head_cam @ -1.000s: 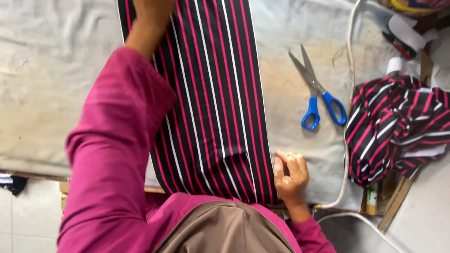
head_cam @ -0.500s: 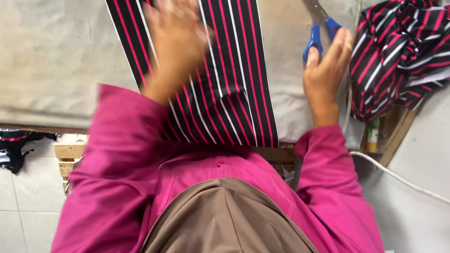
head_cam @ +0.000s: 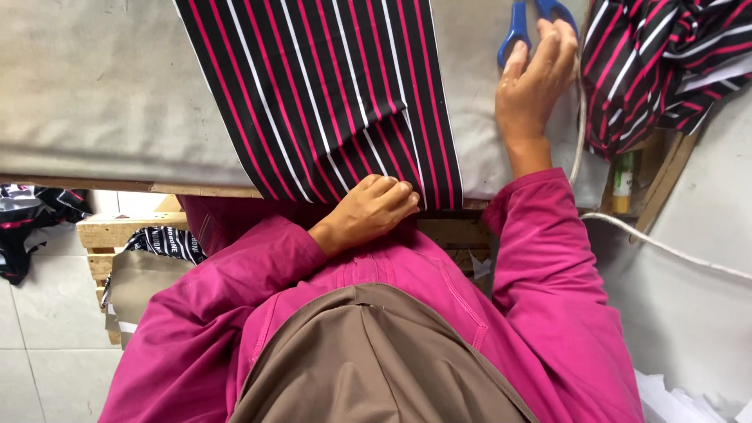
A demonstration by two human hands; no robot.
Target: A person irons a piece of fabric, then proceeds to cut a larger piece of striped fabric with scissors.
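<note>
Both hands are busy on the table. I see my left hand (head_cam: 374, 210) curled up at the near edge, and its fingers pinch the bottom end of the striped cloth (head_cam: 329, 86). That cloth is black with pink and white lines, and it lies flat on the grey table cover (head_cam: 94, 86), running away from me. My right hand (head_cam: 535, 78) is stretched out with loose fingers that touch the handles of the blue scissors (head_cam: 521, 23), but I cannot tell if it grips them. A bunched pile of striped cloth (head_cam: 666, 63) sits just beside that hand. A white cord (head_cam: 666, 244) hangs past the table.
</note>
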